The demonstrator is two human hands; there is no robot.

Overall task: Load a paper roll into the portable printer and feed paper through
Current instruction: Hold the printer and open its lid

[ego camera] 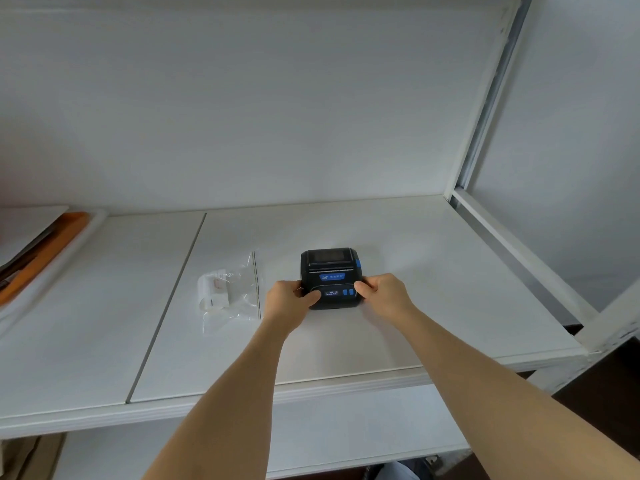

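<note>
Matt black plastic printer (330,278) (clear glossy bag (239,289) beside).

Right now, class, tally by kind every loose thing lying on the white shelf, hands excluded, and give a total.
Black portable printer with blue buttons: 1
Clear plastic zip bag: 1
White paper roll inside that bag: 1
White tray with orange contents at the left edge: 1
Total: 4

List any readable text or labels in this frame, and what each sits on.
None legible.
Printer, blue badge: white logo and characters, too blurred to read.
Printer's small lit display: two lines of text, too small to read.
Paper roll in clear bag: a pinkish mark and a dark mark, unreadable.
</note>
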